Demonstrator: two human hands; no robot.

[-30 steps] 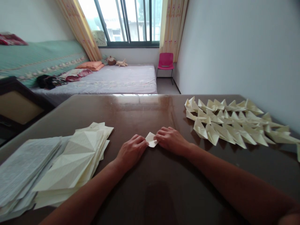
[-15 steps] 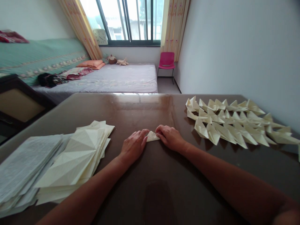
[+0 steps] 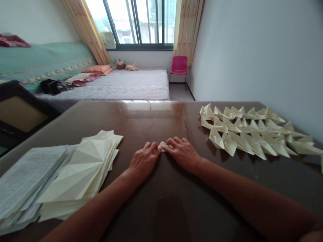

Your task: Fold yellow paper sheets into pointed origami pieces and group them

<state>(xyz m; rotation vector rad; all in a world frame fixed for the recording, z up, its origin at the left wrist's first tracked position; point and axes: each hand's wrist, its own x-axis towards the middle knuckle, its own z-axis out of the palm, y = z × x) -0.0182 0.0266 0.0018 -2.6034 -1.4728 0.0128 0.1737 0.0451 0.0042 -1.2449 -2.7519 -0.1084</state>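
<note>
A small piece of folded cream paper lies at the middle of the brown table, mostly covered by fingers. My left hand grips its left side, fingers curled and thumb pressed in. From the right, my right hand holds the other side, its fingers bent over the paper. Only the peak and a bit of the middle show between the two thumbs. To the left lies a stack of creased cream paper sheets. Several folded paper pieces with pointed tips stand in rows at the right.
A pile of thin printed sheets lies at the table's left edge, beside the creased stack. Beyond the table are a bed, a pink chair and a window. A white wall runs along the right.
Both hands have closed in on the folded paper, the thumbs now nearer each other. Less of the paper shows than before. The stacks and the rows have not moved.
</note>
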